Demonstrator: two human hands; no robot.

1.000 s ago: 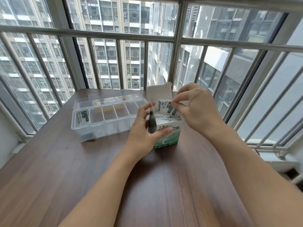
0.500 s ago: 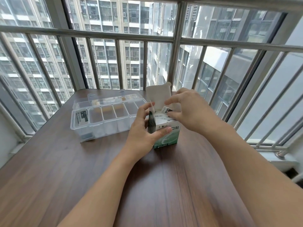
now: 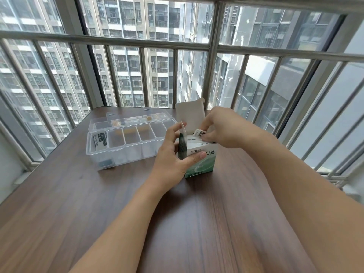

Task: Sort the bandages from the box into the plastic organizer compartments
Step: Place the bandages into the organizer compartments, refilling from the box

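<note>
Beside organizer (image 3: 126,142), gripped box (image 3: 201,160) (flaps up)

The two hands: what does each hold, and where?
Left hand grips the green-and-white cardboard box by its left side; right hand pinches a small wrapped bandage at its top.

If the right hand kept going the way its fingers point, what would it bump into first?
Probably the bandages inside the open box; the right hand reaches down-left into its mouth, fingertips already at them. The left hand grips the box.

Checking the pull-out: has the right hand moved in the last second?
Yes. The right hand has dropped toward the box opening, pinching bandages held higher earlier.
</note>
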